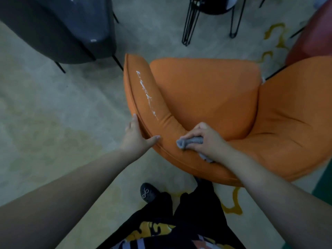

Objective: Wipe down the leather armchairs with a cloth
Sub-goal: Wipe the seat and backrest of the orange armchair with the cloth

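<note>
An orange leather armchair (206, 97) stands in front of me, seen from above. A white streak (146, 95) runs along its left armrest. My right hand (206, 138) is closed around a bunched grey cloth (190, 141) and presses it on the armrest's near end, where it curves into the back. My left hand (137, 134) grips the outer edge of the same armrest, thumb on top and fingers down the outside.
A dark grey armchair (59, 27) stands at the back left on thin black legs. Black wire chair legs (192, 20) are at the back middle. A red chair (312, 36) is at the far right. My foot (148, 192) rests on the pale patterned carpet (53, 114).
</note>
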### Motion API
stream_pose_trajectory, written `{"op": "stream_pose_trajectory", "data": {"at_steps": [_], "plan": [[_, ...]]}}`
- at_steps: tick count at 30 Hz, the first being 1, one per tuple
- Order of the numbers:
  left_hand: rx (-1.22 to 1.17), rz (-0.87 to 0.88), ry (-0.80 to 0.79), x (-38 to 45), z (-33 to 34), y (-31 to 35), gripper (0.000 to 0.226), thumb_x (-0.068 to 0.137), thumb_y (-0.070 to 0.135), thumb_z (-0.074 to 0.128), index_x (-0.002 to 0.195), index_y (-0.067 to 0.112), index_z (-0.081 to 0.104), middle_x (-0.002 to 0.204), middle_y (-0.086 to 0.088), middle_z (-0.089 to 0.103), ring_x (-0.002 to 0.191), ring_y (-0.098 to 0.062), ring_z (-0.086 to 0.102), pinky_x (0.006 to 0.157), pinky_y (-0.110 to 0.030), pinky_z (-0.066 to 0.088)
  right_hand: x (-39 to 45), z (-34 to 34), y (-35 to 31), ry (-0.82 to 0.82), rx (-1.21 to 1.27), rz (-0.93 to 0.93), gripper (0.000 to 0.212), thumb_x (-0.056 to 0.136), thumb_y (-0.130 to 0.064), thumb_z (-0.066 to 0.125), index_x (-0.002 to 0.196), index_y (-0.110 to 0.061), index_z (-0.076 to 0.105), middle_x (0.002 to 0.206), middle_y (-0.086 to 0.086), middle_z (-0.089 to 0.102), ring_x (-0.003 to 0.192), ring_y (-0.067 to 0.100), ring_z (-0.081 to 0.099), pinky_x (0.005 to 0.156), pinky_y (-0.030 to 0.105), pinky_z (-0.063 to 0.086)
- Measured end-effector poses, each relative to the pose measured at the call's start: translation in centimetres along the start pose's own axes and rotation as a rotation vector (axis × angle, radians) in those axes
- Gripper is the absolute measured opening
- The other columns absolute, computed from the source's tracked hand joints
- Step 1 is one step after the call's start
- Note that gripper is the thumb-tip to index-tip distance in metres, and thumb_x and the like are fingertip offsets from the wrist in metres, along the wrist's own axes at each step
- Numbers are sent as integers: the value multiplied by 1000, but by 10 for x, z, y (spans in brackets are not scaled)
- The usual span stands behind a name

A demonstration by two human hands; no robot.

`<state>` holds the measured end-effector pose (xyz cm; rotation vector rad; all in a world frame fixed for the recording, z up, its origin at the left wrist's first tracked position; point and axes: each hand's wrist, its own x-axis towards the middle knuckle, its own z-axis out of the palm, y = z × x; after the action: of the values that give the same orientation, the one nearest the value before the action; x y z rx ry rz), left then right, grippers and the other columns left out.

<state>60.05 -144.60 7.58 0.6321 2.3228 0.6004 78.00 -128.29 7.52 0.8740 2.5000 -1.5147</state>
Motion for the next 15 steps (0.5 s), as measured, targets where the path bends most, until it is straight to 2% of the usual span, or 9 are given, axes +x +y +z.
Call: {"op": "stream_pose_trajectory", "data": {"at_steps": [3,4,6,8,9,12,15], "plan": [[-18,14,-10,3,-1,-3,121,72,49,78,153,12,-4,157,-10,17,139,-27,30,111,-43,34,11,-6,0,162,12,138,18,80,-19,76,88,-33,68,105,4,46,91,18,56,81,29,48],[-27,15,-9,3,-1,-4,122,71,49,78,153,13,-5,158,-10,16,141,-26,27,112,-41,33,15,-5,-1,188,51,159,16,80,-20,76,90,-31,69,108,5,47,95,16,55,85,27,45],[-42,19,6,5,0,-7,124,70,48,80,153,13,-5,158,-9,16,142,-24,25,110,-37,30,17,5,-7,192,157,115,19,77,-23,78,92,-32,71,108,3,52,96,7,55,88,15,41],[-53,28,25,8,2,-10,125,68,48,81,153,14,-5,158,-8,17,142,-24,24,110,-36,30,17,19,-12,156,152,51,26,74,-21,80,90,-38,69,102,-4,50,92,-2,53,82,0,36],[-62,30,29,9,2,-11,126,68,48,81,153,14,-5,158,-8,18,142,-24,24,110,-36,30,19,24,-12,154,139,46,26,74,-20,80,90,-37,69,101,-4,49,89,-2,53,77,-3,35],[-95,31,22,11,4,-13,127,68,47,82,153,15,-7,157,-8,18,142,-24,24,111,-39,33,38,16,-6,241,172,178,15,80,-21,77,92,-27,72,108,10,54,81,9,59,57,4,44],[-126,19,28,14,2,-12,127,68,45,82,153,17,-8,158,-7,17,142,-23,25,111,-43,34,59,18,-11,250,255,151,17,79,-21,76,91,-32,71,106,7,55,78,-2,58,61,-1,40]]}}
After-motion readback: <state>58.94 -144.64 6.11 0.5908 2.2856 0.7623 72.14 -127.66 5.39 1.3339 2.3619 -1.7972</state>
